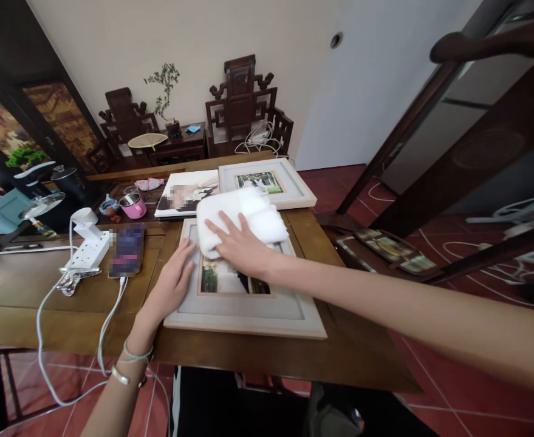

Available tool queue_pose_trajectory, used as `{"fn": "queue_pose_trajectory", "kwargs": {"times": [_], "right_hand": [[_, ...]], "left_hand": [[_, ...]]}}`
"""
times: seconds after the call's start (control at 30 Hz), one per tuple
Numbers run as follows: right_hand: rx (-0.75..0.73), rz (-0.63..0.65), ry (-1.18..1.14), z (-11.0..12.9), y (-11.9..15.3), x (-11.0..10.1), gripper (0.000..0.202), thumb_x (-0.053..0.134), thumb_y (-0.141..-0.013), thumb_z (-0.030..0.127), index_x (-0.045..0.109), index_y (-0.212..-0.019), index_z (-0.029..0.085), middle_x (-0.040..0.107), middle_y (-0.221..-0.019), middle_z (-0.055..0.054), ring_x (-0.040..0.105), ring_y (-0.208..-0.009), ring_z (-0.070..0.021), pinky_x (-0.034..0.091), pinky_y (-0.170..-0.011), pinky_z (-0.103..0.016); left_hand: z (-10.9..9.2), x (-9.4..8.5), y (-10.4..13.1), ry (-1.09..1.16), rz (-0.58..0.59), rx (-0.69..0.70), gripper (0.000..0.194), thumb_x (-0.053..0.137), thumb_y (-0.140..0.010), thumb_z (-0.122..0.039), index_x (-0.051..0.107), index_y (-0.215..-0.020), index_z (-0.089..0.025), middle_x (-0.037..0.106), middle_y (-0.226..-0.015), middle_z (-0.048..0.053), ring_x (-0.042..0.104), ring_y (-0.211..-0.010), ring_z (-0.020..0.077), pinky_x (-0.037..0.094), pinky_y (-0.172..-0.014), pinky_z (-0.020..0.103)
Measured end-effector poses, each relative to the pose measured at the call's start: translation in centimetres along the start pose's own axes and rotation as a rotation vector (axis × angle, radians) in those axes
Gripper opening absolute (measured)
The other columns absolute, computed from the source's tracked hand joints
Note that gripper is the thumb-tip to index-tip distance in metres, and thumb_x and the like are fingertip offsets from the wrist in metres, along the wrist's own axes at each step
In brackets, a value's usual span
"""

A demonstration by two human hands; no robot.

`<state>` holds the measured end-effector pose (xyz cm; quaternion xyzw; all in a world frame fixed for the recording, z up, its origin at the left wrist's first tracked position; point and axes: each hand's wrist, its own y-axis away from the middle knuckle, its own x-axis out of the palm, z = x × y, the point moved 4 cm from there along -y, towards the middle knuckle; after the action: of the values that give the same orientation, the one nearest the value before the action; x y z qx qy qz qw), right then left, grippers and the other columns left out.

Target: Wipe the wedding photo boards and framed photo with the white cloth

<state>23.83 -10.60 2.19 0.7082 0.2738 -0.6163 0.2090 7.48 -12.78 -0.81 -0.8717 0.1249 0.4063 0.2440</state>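
Note:
A picture frame (246, 314) with a pale border lies flat on the wooden table in front of me, a photo behind its front. My right hand (239, 244) rests on a folded white towel (262, 221), fingers spread, pressing it against the upper part of this frame. The towel hides the top of the photo, and my right thumb is hard to see. Along the frame's left edge lies my left hand (174, 280), its fingers stretched out and touching the border.
Behind lie a second frame (294, 185) and a white photo panel (175, 185). On the left are a phone (127, 250) on a cable, a power strip (89, 252), a pink cup (133, 207) and a dark kettle (66, 182). Dark wooden furniture (467, 152) stands at right.

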Motion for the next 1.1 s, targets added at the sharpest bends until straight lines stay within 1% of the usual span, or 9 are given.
{"fn": "queue_pose_trajectory", "kwargs": {"times": [0.2, 0.33, 0.53, 0.6, 0.7, 0.83, 0.9, 0.97, 1.1], "right_hand": [[-0.034, 0.02, -0.082, 4.3, -1.9, 0.1, 0.036, 0.046, -0.091, 0.014, 0.063, -0.122, 0.014, 0.027, -0.152, -0.02, 0.023, -0.136, -0.0465, 0.026, -0.101, -0.07], [-0.09, 0.013, -0.131, 7.2, 0.8, -0.6, 0.033, 0.044, -0.092, 0.018, 0.067, -0.117, 0.012, 0.033, -0.149, -0.023, 0.03, -0.134, -0.0464, 0.029, -0.101, -0.069], [-0.239, 0.158, -0.242, 10.0, 5.9, -2.2, 0.031, 0.052, -0.088, 0.024, 0.07, -0.112, 0.015, 0.03, -0.15, -0.024, 0.026, -0.133, -0.0516, 0.029, -0.098, -0.073], [-0.226, 0.236, -0.253, 9.6, 6.9, -2.5, 0.032, 0.054, -0.086, 0.024, 0.069, -0.114, 0.015, 0.03, -0.149, -0.024, 0.026, -0.133, -0.0523, 0.03, -0.098, -0.073], [-0.081, 0.396, -0.252, 7.6, 8.2, -2.4, 0.031, 0.056, -0.084, 0.021, 0.071, -0.111, 0.021, 0.032, -0.149, -0.019, 0.027, -0.133, -0.0505, 0.031, -0.098, -0.072], [0.065, 0.546, -0.274, 4.7, 9.8, -2.7, 0.034, 0.072, -0.066, 0.011, 0.076, -0.097, 0.025, 0.044, -0.143, -0.017, 0.036, -0.128, -0.0516, 0.038, -0.092, -0.071], [0.049, 0.482, -0.279, 3.5, 9.7, -3.4, 0.039, 0.069, -0.061, 0.001, 0.076, -0.092, 0.024, 0.052, -0.137, -0.016, 0.047, -0.122, -0.0467, 0.047, -0.09, -0.062], [0.034, 0.371, -0.268, 2.2, 8.8, -4.3, 0.045, 0.06, -0.066, -0.003, 0.072, -0.103, 0.02, 0.05, -0.139, -0.017, 0.05, -0.122, -0.0395, 0.05, -0.092, -0.052], [0.039, 0.094, -0.145, -0.1, 4.5, -5.5, 0.046, 0.046, -0.079, -0.003, 0.059, -0.122, 0.007, 0.021, -0.154, -0.02, 0.017, -0.141, -0.0373, 0.028, -0.109, -0.056]], "left_hand": [[0.1, -0.2, 0.2, 0.055, -0.032, -0.037, 0.055, 0.029, -0.099, -0.042, 0.029, -0.147, -0.015, 0.032, -0.153, 0.012, 0.028, -0.142, 0.0206, 0.02, -0.118, 0.04], [-0.1, -0.3, 0.3, 0.09, -0.032, -0.062, 0.056, 0.023, -0.099, -0.044, 0.031, -0.146, -0.014, 0.032, -0.154, 0.011, 0.027, -0.143, 0.0204, 0.02, -0.118, 0.038], [0.1, -0.1, 0.1, 0.022, -0.021, -0.081, 0.05, 0.03, -0.098, -0.037, 0.039, -0.142, -0.013, 0.038, -0.15, 0.013, 0.03, -0.141, 0.0209, 0.022, -0.117, 0.042], [0.1, 0.0, 0.1, -0.013, 0.004, -0.056, 0.046, 0.034, -0.098, -0.032, 0.044, -0.139, -0.015, 0.043, -0.147, 0.012, 0.029, -0.142, 0.0216, 0.023, -0.117, 0.045], [0.1, 0.2, 0.0, -0.068, 0.044, -0.014, 0.043, 0.039, -0.095, -0.026, 0.048, -0.136, -0.016, 0.046, -0.144, 0.012, 0.028, -0.142, 0.024, 0.025, -0.116, 0.049], [0.3, 0.5, -0.1, -0.082, 0.058, 0.02, 0.043, 0.038, -0.092, -0.017, 0.052, -0.133, -0.015, 0.048, -0.143, 0.013, 0.027, -0.142, 0.0248, 0.026, -0.115, 0.051], [0.5, 0.7, -0.1, -0.072, 0.061, 0.032, 0.046, 0.037, -0.089, -0.012, 0.053, -0.132, -0.016, 0.048, -0.143, 0.012, 0.026, -0.143, 0.025, 0.025, -0.115, 0.053], [0.8, 0.9, -0.1, -0.063, 0.063, 0.049, 0.049, 0.038, -0.086, -0.008, 0.052, -0.133, -0.017, 0.047, -0.143, 0.012, 0.026, -0.143, 0.0252, 0.024, -0.116, 0.053], [0.9, 0.8, 0.0, -0.078, 0.047, 0.078, 0.053, 0.038, -0.083, -0.004, 0.054, -0.131, -0.016, 0.049, -0.142, 0.011, 0.025, -0.143, 0.0256, 0.025, -0.115, 0.054]]}}
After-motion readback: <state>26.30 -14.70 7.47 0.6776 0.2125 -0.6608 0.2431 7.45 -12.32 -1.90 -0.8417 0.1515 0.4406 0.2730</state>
